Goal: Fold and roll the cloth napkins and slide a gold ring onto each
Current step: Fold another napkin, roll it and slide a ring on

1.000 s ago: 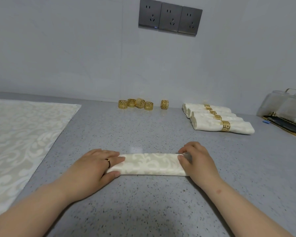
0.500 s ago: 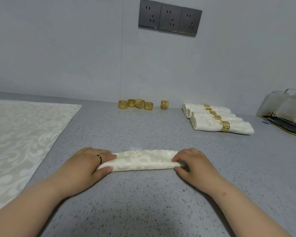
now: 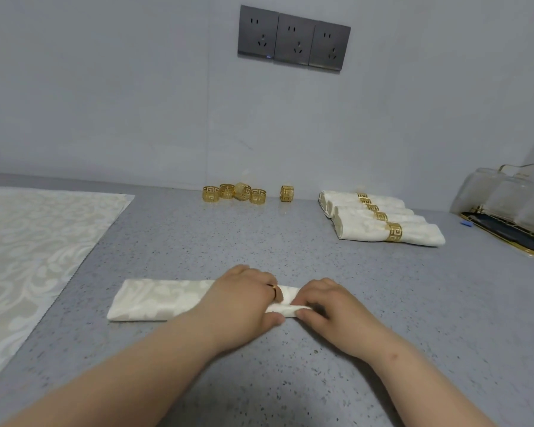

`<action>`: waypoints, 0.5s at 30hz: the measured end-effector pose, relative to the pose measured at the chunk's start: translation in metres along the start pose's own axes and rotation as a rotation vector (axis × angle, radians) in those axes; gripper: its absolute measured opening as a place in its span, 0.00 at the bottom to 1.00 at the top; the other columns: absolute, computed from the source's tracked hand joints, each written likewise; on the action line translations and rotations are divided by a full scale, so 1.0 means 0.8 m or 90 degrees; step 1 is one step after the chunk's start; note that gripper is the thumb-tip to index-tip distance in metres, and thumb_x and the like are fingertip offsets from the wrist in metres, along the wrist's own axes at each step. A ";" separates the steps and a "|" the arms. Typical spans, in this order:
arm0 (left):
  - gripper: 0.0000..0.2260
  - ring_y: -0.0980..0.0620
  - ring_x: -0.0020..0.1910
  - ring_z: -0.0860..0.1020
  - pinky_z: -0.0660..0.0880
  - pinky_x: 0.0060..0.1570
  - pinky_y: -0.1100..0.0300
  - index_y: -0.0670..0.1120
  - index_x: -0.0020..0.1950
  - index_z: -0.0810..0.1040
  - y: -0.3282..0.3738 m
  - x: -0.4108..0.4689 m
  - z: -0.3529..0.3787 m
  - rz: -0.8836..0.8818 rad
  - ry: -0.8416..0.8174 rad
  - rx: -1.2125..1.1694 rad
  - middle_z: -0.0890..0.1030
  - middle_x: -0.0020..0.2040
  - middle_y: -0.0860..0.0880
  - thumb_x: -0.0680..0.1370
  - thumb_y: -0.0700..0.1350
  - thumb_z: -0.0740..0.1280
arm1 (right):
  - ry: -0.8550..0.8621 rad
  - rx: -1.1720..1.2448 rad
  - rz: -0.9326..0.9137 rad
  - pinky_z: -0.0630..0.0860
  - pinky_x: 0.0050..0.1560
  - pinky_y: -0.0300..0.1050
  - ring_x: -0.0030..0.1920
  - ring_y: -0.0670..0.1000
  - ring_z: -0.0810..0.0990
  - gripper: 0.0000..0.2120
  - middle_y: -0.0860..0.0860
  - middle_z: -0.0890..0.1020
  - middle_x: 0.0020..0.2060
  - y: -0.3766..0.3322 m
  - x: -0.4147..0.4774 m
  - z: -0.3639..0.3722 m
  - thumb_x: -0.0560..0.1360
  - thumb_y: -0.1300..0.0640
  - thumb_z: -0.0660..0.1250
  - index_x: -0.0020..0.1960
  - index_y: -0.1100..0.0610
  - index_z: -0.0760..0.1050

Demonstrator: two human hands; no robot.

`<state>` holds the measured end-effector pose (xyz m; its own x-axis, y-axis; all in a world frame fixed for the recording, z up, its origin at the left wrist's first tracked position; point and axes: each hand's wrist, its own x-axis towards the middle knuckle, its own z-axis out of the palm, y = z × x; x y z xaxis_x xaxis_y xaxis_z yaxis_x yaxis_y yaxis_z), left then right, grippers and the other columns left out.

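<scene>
A cream patterned napkin point(image 3: 154, 300), folded into a long strip, lies flat across the grey counter in front of me. My left hand point(image 3: 244, 297) lies over its right part, fingers on top and thumb at the near edge. My right hand point(image 3: 327, 306) pinches the strip's right end, where the cloth is bunched between both hands. Several loose gold rings point(image 3: 242, 192) stand by the back wall, one ring point(image 3: 286, 192) a little apart to their right. Several rolled napkins point(image 3: 367, 229) with gold rings lie in a row at the back right.
A large unfolded patterned cloth point(image 3: 28, 241) covers the counter's left side. At the far right is a gold-rimmed dark tray point(image 3: 512, 238) with clear glass containers point(image 3: 506, 195) behind it. Grey wall sockets point(image 3: 293, 38) sit above the rings.
My left hand has slid from the napkin's left end to its right end, beside my right hand. The strip's left half now lies uncovered and flat.
</scene>
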<state>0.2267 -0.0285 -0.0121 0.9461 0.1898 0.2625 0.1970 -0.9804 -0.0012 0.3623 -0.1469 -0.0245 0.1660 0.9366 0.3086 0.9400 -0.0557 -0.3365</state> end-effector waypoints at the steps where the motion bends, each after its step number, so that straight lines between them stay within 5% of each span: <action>1: 0.18 0.53 0.61 0.70 0.59 0.60 0.63 0.50 0.62 0.73 0.005 0.007 0.005 -0.015 -0.005 -0.016 0.72 0.63 0.54 0.77 0.57 0.58 | -0.014 0.023 0.024 0.60 0.52 0.27 0.53 0.43 0.66 0.09 0.41 0.74 0.49 0.000 0.000 0.002 0.76 0.54 0.63 0.53 0.55 0.79; 4: 0.15 0.54 0.57 0.72 0.62 0.54 0.65 0.49 0.56 0.75 0.009 0.018 0.019 -0.064 0.001 -0.094 0.75 0.59 0.56 0.76 0.58 0.60 | -0.031 0.116 0.094 0.56 0.57 0.25 0.60 0.39 0.59 0.03 0.32 0.65 0.53 0.004 0.000 0.002 0.74 0.55 0.67 0.44 0.50 0.80; 6: 0.15 0.55 0.57 0.73 0.66 0.56 0.64 0.49 0.55 0.76 0.006 0.015 0.021 -0.071 0.001 -0.129 0.75 0.59 0.57 0.76 0.58 0.61 | -0.046 0.177 0.130 0.56 0.60 0.29 0.62 0.38 0.60 0.09 0.36 0.66 0.58 0.005 0.000 0.000 0.74 0.56 0.67 0.37 0.44 0.75; 10: 0.18 0.56 0.61 0.72 0.66 0.61 0.62 0.50 0.57 0.78 0.004 0.009 0.018 -0.085 -0.004 -0.171 0.74 0.63 0.56 0.77 0.59 0.58 | -0.030 0.296 0.168 0.67 0.53 0.27 0.52 0.42 0.76 0.12 0.43 0.79 0.50 -0.001 0.003 -0.002 0.73 0.62 0.67 0.37 0.46 0.77; 15: 0.15 0.55 0.60 0.71 0.63 0.57 0.64 0.53 0.60 0.73 0.007 0.008 0.022 -0.106 0.063 -0.156 0.74 0.60 0.57 0.77 0.57 0.59 | 0.042 0.266 0.207 0.68 0.48 0.30 0.46 0.42 0.76 0.18 0.48 0.79 0.44 -0.005 0.006 0.002 0.72 0.62 0.68 0.34 0.39 0.75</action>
<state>0.2387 -0.0322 -0.0278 0.8742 0.3546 0.3317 0.2683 -0.9221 0.2787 0.3588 -0.1413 -0.0227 0.4605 0.8692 0.1802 0.6404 -0.1847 -0.7455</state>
